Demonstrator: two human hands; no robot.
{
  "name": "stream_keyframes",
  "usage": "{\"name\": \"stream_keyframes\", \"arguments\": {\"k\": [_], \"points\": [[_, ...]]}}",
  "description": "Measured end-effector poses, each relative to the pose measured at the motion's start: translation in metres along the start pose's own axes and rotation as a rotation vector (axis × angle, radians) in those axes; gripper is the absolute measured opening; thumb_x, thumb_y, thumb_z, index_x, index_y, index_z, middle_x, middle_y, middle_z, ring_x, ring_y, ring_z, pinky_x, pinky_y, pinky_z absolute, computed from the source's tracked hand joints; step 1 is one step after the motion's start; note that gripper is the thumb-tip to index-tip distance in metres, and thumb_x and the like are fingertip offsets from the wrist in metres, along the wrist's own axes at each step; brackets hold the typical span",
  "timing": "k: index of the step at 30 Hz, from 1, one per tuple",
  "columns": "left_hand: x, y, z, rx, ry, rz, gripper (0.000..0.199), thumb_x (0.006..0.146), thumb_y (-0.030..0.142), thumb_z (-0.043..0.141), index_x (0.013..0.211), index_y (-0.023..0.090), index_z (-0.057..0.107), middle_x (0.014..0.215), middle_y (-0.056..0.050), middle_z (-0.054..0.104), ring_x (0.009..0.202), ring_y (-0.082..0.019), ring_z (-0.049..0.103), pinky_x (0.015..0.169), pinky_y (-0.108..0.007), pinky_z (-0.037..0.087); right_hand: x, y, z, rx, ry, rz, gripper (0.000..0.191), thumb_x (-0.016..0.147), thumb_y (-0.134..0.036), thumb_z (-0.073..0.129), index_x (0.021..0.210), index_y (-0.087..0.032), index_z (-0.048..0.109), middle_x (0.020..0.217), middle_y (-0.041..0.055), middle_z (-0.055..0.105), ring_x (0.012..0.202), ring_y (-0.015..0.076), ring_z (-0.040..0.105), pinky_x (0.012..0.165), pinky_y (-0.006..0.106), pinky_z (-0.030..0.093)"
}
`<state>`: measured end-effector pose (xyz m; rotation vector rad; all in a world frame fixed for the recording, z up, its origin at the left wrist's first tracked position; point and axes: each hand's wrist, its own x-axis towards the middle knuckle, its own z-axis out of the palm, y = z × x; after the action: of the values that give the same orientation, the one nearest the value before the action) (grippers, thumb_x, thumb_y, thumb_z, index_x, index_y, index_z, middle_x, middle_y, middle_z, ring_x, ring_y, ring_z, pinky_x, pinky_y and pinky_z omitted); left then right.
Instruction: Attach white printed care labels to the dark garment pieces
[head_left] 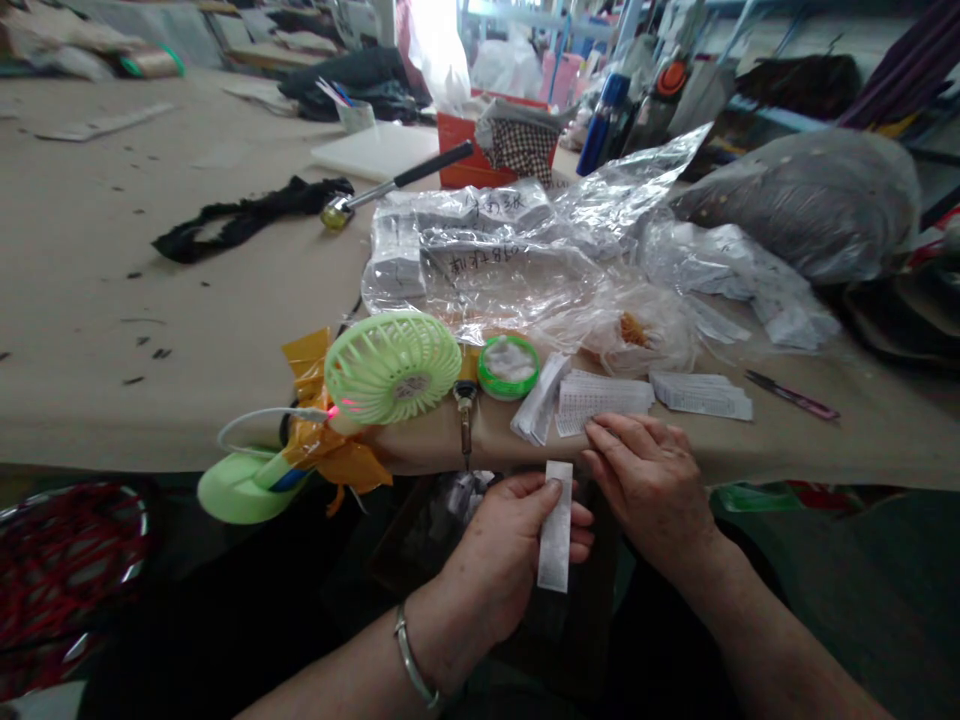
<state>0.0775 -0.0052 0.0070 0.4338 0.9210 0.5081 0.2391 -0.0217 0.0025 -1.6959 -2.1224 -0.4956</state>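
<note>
On the brown tabletop (pixel 247 325) lie paper strips (pixel 604 394), a green tub (pixel 510 393) and plastic bags (pixel 502 275).

The paper slips (pixel 606 396) bear print too small to read.

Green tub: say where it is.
In the head view, the green tub sits on the table just right of centre, between the fan and the paper strips.
</note>
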Motion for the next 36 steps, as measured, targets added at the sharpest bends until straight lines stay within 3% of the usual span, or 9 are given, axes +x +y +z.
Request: {"name": "stream_keyframes", "arguments": {"k": [8, 13, 20, 28, 32, 34, 36], "points": [[0.000, 0.004, -0.001, -0.026, -0.033, -0.035, 0.015, 0.087, 0.015, 0.051, 0.091, 0.008, 0.062, 0.070, -0.008, 0.067, 0.054, -0.013, 0.062, 0.055, -0.025, 0.051, -0.013, 0.009, 0.002, 0.345, 0.173, -0.031, 0.010, 0.086, -0.011, 0.059, 0.088, -0.017, 0.066, 0.091, 0.0069, 0.071, 0.095, 0.0225, 0.060, 0.086, 0.039, 0.047], [0.001, 0.005, 0.000, -0.127, -0.164, -0.017, 0.013, 0.082, 0.013, 0.057, 0.083, 0.006, 0.068, 0.068, -0.007, 0.065, 0.053, -0.011, 0.059, 0.052, -0.021, 0.046, -0.026, -0.010, -0.006, 0.593, 0.122, -0.192, 0.011, 0.088, -0.015, 0.057, 0.087, -0.019, 0.067, 0.095, 0.0071, 0.070, 0.102, 0.0232, 0.059, 0.086, 0.040, 0.047], [0.004, -0.001, -0.001, -0.276, -0.160, 0.008, 0.009, 0.077, 0.012, 0.061, 0.073, 0.008, 0.068, 0.064, -0.005, 0.065, 0.057, -0.010, 0.058, 0.055, -0.019, 0.043, -0.034, -0.020, -0.007, 0.580, 0.063, -0.254, 0.013, 0.089, -0.013, 0.055, 0.086, -0.019, 0.066, 0.091, 0.0037, 0.072, 0.099, 0.0206, 0.061, 0.087, 0.039, 0.044], [0.005, -0.004, 0.003, -0.164, -0.154, 0.038, 0.008, 0.070, 0.013, 0.070, 0.076, 0.007, 0.069, 0.066, -0.006, 0.067, 0.056, -0.009, 0.059, 0.052, -0.017, 0.043, -0.037, -0.020, -0.010, 0.570, 0.031, -0.241, 0.013, 0.087, -0.013, 0.057, 0.093, -0.020, 0.066, 0.093, 0.0029, 0.072, 0.102, 0.0197, 0.060, 0.091, 0.038, 0.044], [0.005, -0.002, 0.004, -0.040, -0.031, -0.053, 0.011, 0.080, 0.018, 0.063, 0.084, 0.009, 0.067, 0.069, -0.008, 0.070, 0.055, -0.014, 0.063, 0.057, -0.025, 0.051, -0.036, 0.012, -0.014, 0.426, 0.076, -0.071, 0.029, 0.089, -0.020, 0.055, 0.118, -0.018, 0.056, 0.107, 0.0093, 0.067, 0.112, 0.0240, 0.055, 0.095, 0.043, 0.045], [0.005, -0.001, 0.005, 0.004, 0.008, -0.078, 0.011, 0.083, 0.018, 0.060, 0.087, 0.009, 0.065, 0.071, -0.009, 0.071, 0.056, -0.015, 0.064, 0.058, -0.026, 0.052, -0.036, 0.038, -0.014, 0.220, 0.120, 0.105, 0.040, 0.091, -0.028, 0.052, 0.128, -0.013, 0.049, 0.117, 0.0158, 0.061, 0.117, 0.0288, 0.050, 0.098, 0.048, 0.042], [0.005, -0.001, 0.005, 0.023, 0.021, -0.093, 0.011, 0.083, 0.018, 0.060, 0.088, 0.009, 0.063, 0.071, -0.009, 0.071, 0.057, -0.015, 0.065, 0.059, -0.026, 0.053, -0.038, 0.061, -0.012, -0.003, 0.077, 0.227, 0.057, 0.090, -0.045, 0.050, 0.132, -0.006, 0.045, 0.124, 0.0225, 0.054, 0.119, 0.0356, 0.046, 0.099, 0.054, 0.039]]}}
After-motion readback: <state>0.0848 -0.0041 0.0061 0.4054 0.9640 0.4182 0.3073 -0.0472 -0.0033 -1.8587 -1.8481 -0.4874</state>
